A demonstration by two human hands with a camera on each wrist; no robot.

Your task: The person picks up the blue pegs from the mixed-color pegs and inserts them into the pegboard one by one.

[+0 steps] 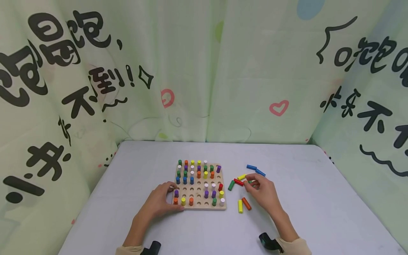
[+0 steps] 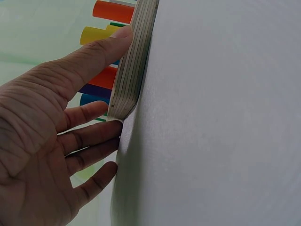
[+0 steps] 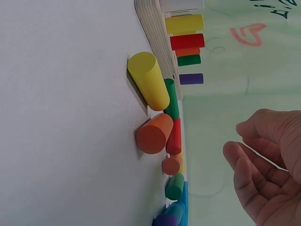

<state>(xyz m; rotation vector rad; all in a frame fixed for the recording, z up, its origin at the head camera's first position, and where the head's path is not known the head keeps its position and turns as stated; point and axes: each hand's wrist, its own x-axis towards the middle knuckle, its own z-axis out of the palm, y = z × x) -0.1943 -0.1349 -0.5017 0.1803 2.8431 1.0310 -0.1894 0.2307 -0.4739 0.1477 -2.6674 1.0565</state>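
A wooden pegboard (image 1: 199,208) with rows of round holes stands on the table, many of them filled with coloured pegs. My left hand (image 1: 160,200) holds its near left corner, thumb along the front edge and fingers at the left side. In the left wrist view the thumb lies against the layered wooden edge. My right hand (image 1: 262,191) hovers over loose pegs right of the board, thumb and forefinger slightly apart with nothing visible between them. Beside its fingertips lie a red peg (image 1: 238,182) and a yellow peg (image 1: 242,177); a green one is partly hidden.
Two blue pegs (image 1: 251,167) lie farther back. A green peg (image 1: 231,185) is close to the board's right side. Nearer the front are another yellow peg (image 1: 240,206) and an orange peg (image 1: 246,203). A white cloth covers the table (image 1: 306,212); printed curtains (image 1: 255,71) surround it.
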